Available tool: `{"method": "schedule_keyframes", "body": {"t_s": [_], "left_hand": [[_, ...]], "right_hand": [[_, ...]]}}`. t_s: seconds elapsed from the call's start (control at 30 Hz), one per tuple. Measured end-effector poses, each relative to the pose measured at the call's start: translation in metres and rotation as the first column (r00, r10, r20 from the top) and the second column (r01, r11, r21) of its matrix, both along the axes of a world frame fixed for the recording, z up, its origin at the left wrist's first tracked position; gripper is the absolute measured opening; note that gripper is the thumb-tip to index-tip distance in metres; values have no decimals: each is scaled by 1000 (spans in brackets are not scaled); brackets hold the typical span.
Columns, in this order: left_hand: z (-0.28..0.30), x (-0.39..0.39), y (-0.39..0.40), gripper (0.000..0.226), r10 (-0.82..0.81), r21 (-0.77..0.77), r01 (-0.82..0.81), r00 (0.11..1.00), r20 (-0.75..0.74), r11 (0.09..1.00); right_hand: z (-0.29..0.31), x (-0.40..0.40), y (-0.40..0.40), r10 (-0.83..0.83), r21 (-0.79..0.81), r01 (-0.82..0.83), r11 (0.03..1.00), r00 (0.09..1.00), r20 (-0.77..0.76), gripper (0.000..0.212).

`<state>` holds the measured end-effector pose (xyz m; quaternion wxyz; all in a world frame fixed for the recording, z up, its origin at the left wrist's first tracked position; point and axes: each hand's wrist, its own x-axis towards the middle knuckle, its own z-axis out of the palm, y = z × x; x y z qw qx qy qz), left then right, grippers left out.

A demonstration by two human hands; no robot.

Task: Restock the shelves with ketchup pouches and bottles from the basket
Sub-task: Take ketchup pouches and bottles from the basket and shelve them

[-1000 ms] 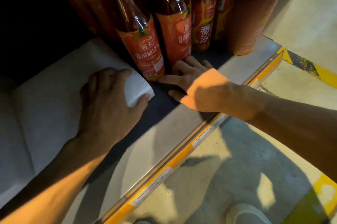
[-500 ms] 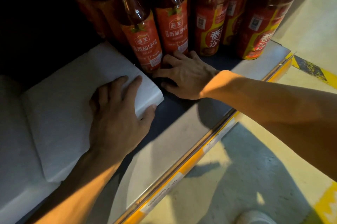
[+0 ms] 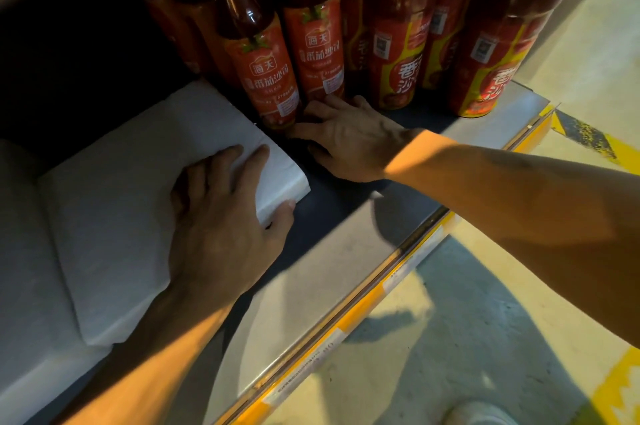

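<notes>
— Which step are you on?
— Tidying the row: your left hand (image 3: 221, 216) lies flat on the white foam block (image 3: 138, 196), your right hand (image 3: 346, 140) spread at the ketchup bottles (image 3: 266, 78) on the shelf (image 3: 346, 251).
— Next?
— Fetch more stock (basket out of view) — you'll need a free grip.

two hands, one white foam block (image 3: 138, 182), and several ketchup bottles (image 3: 266, 78), back rows too dark to count.

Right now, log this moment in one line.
left hand: flat on foam | right hand: at bottles' bases | shelf
</notes>
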<state>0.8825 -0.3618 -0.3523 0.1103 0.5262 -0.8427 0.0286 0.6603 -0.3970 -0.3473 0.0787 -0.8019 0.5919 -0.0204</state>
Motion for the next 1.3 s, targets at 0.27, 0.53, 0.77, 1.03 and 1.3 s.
{"method": "schedule_keyframes", "body": {"t_s": [0.27, 0.53, 0.77, 1.03, 1.3], "left_hand": [[18, -1, 6, 73, -38, 132, 41, 999, -25, 990], [97, 4, 85, 55, 101, 327, -92, 995, -13, 941], [211, 40, 187, 28, 180, 465, -68, 963, -202, 883], [353, 116, 282, 20, 303, 380, -147, 867, -395, 913], [463, 245, 407, 13, 462, 260, -385, 682, -567, 886]], "right_hand": [[21, -9, 66, -226, 35, 224, 974, 972, 58, 57], [101, 0, 170, -263, 70, 254, 965, 950, 170, 45], [199, 27, 260, -355, 188, 304, 934, 846, 397, 35], [336, 87, 337, -223, 105, 199, 974, 790, 571, 20], [432, 228, 414, -23, 75, -47, 996, 676, 737, 15]]}}
